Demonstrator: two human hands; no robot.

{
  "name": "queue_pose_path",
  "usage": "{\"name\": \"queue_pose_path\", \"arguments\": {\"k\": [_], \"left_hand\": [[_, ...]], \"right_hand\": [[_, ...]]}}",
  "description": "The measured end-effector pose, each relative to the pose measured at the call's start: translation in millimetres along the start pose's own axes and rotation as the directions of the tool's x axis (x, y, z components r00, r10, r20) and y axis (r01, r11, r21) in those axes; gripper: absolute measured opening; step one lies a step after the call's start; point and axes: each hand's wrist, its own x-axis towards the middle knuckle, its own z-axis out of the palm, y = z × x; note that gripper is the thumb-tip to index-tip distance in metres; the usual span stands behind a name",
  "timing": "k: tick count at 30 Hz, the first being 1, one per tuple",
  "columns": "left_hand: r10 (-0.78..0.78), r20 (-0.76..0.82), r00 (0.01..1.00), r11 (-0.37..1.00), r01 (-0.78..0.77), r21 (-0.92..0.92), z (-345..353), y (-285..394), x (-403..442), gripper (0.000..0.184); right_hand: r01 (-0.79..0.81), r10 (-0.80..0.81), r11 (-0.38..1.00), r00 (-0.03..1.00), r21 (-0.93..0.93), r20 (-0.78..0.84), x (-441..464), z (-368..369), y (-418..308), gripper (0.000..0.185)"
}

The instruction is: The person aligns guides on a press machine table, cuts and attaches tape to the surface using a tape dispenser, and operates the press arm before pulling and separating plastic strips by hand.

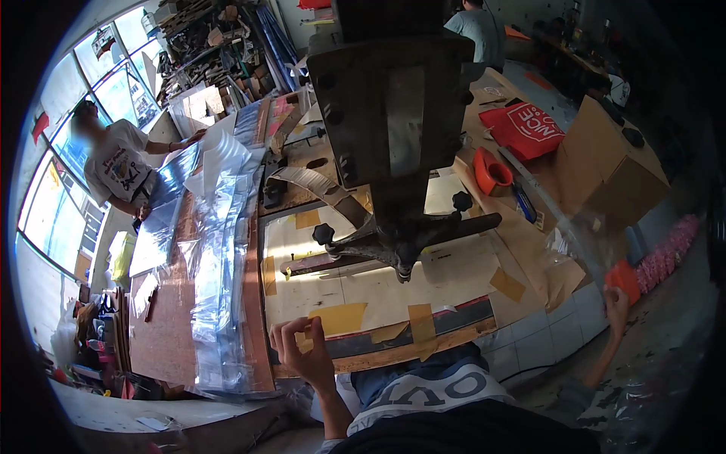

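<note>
My left hand (302, 354) is at the front edge of the work board, thumb and fingers curled in a pinch at the left end of a strip of yellow tape (339, 318). Further pieces of yellow tape (422, 325) lie along the board's dark front strip (469, 314). Far to the right, my right hand (617, 304) is out past the table, its fingers bent against an orange object (622, 280). What it grips there is unclear. Over the board stands a dark metal press head (393, 113) with knobbed clamp arms (363, 246).
Clear plastic sheets (223, 280) cover the left bench, where another person (121, 163) stands. On the right are a red bag (522, 129), an orange tape dispenser (491, 172), a cardboard box (609, 170) and a pink fluffy thing (667, 257). Someone else (476, 34) is at the back.
</note>
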Motion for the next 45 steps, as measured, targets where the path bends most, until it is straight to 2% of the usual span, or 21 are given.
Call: {"name": "queue_pose_path", "arguments": {"k": [1, 4, 8, 11, 13, 15, 17, 19, 20, 21, 23, 24, 25, 26, 29, 30, 31, 33, 38, 42, 45], "left_hand": [[-0.005, -0.008, 1.0, 1.0, 0.005, -0.019, -0.5, 0.0, 2.1, 0.017], [0.038, -0.028, 0.999, 0.999, -0.039, -0.025, -1.5, 1.3, 7.0, 0.017], [0.101, -0.036, 0.994, 0.992, -0.103, -0.067, -4.2, 5.0, 6.8, 0.017], [0.136, -0.048, 0.99, 0.988, -0.139, -0.074, -10.5, 5.0, 3.1, 0.018], [0.128, -0.077, 0.989, 0.989, -0.133, -0.066, -15.7, 1.2, -0.8, 0.018], [0.089, -0.106, 0.99, 0.993, -0.097, -0.074, -20.3, -1.3, -5.0, 0.017], [0.016, -0.131, 0.991, 0.995, -0.029, -0.096, -26.5, -3.5, -10.6, 0.017], [-0.023, -0.181, 0.983, 0.992, 0.0, -0.127, -31.2, -6.6, -14.8, 0.017], [-0.045, -0.209, 0.977, 0.989, 0.015, -0.146, -33.6, -8.0, -17.8, 0.016], [0.021, -0.209, 0.978, 0.997, -0.036, -0.065, -39.4, -11.5, -20.8, 0.011], [0.036, -0.25, 0.967, 0.998, -0.049, -0.043, -48.1, -18.6, -24.9, 0.011], [0.043, -0.271, 0.962, 0.998, -0.053, -0.03, -53.3, -22.4, -27.0, 0.012], [0.024, -0.301, 0.953, 0.999, -0.037, -0.036, -58.5, -27.1, -29.6, 0.012], [0.006, -0.334, 0.942, 0.999, -0.021, -0.041, -63.9, -32.8, -31.9, 0.012], [-0.054, -0.437, 0.898, 0.999, 0.047, -0.026, -81.1, -44.1, -36.5, 0.014], [-0.077, -0.471, 0.879, 0.997, 0.078, -0.016, -86.9, -45.3, -38.6, 0.014], [-0.137, -0.49, 0.861, 0.988, 0.157, -0.001, -93.5, -44.6, -41.4, 0.016], [-0.111, -0.573, 0.812, 0.979, 0.189, 0.078, -105.6, -55.1, -47.1, 0.018], [-0.075, -0.691, 0.719, 0.951, 0.26, 0.167, -128.1, -71.4, -65.0, 0.021], [-0.124, -0.661, 0.74, 0.937, 0.307, 0.167, -130.3, -64.9, -74.6, 0.019], [-0.12, -0.625, 0.771, 0.944, 0.284, 0.169, -128.4, -60.2, -72.2, 0.019]], "right_hand": [[-0.024, 0.023, 0.999, 0.999, -0.021, -0.04, 1.7, -7.6, -11.2, 0.04], [-0.237, 0.256, 0.936, 0.966, 0.261, -0.043, 4.7, -19.3, -55.9, 0.047], [0.079, 0.011, 0.936, 0.968, 0.343, -0.252, 24.4, -9.6, -61.3, 0.038], [0.232, -0.046, 0.903, 0.89, 0.362, -0.455, 20.0, 8.2, -103.8, 0.031], [0.307, -0.029, 0.852, 0.837, 0.424, -0.547, -5.2, 23.5, -171.6, 0.026], [0.455, -0.161, 0.606, 0.874, 0.653, -0.459, -22.2, 35.9, -214.2, 0.023], [0.607, -0.238, 0.463, 0.787, 0.646, -0.568, -43.6, 56.8, -265.4, 0.028], [0.668, -0.254, 0.337, 0.743, 0.663, -0.62, -68.1, 69.9, -311.0, 0.034], [0.653, -0.289, 0.296, 0.757, 0.697, -0.587, -84.0, 76.7, -330.7, 0.033], [0.637, -0.328, 0.251, 0.764, 0.729, -0.555, -99.3, 84.8, -348.3, 0.032], [0.606, -0.501, 0.107, 0.718, 0.788, -0.484, -125.4, 106.6, -373.8, 0.03], [0.521, -0.532, 0.11, 0.75, 0.846, -0.392, -144.7, 116.3, -388.3, 0.03], [0.433, -0.671, 0.078, 0.689, 0.898, -0.274, -155.3, 126.4, -394.5, 0.031], [0.343, -0.7, 0.128, 0.696, 0.931, -0.16, -172.1, 136.8, -404.9, 0.032], [0.065, -0.86, 0.262, 0.468, 0.963, 0.202, -200.3, 182.2, -423.1, 0.03], [-0.048, -0.856, 0.356, 0.383, 0.933, 0.346, -214.7, 199.8, -428.9, 0.032], [-0.137, -0.879, 0.363, 0.278, 0.921, 0.388, -228.0, 227.1, -433.2, 0.032], [-0.28, -0.829, 0.46, 0.204, 0.843, 0.521, -261.8, 277.1, -443.3, 0.028], [-0.356, -0.698, 0.576, 0.254, 0.736, 0.669, -348.4, 413.6, -480.8, 0.021], [-0.422, -0.492, 0.688, 0.327, 0.591, 0.807, -388.2, 522.4, -492.7, 0.017], [-0.487, -0.568, 0.726, -0.025, 0.486, 0.823, -384.2, 566.5, -472.8, 0.017]]}}
